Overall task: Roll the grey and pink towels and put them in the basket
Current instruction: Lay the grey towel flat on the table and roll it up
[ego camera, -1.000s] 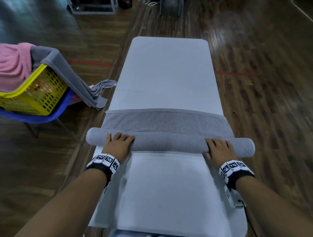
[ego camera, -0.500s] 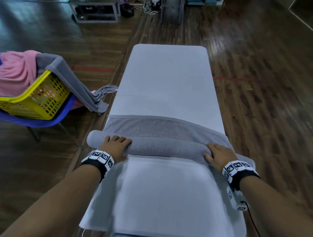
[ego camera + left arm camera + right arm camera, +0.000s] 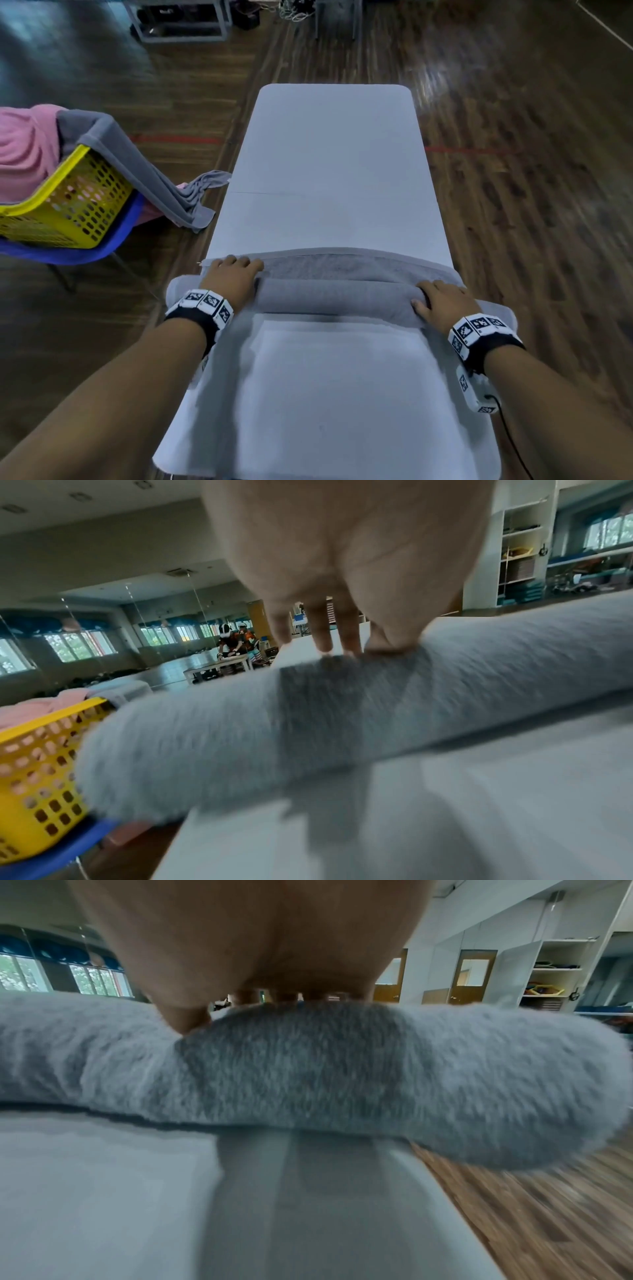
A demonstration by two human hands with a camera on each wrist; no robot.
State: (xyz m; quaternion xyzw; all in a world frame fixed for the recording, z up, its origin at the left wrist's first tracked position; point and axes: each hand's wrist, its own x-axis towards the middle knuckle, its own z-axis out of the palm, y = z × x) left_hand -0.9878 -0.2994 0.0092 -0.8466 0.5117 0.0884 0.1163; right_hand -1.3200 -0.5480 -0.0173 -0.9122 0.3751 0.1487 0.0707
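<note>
Bare forearms, black wristbands [image 3: 191,317] with white square-patterned marker blocks, seemingly a thin black cable [image 3: 510,442] trailing from the right one

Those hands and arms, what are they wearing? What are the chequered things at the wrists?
Both forearms are bare, with no sleeves or gloves. The left hand and right hand each have a black wristband topped with white blocks printed with black square-patterned markers. Below the right wrist hangs a white device bearing the same markers, with a thin black cable trailing from it.

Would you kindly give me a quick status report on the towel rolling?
Left hand and right hand flat on the grey towel roll. Narrow strip left unrolled. Yellow basket beside table, towels draped over it. Nothing blocking.
</note>
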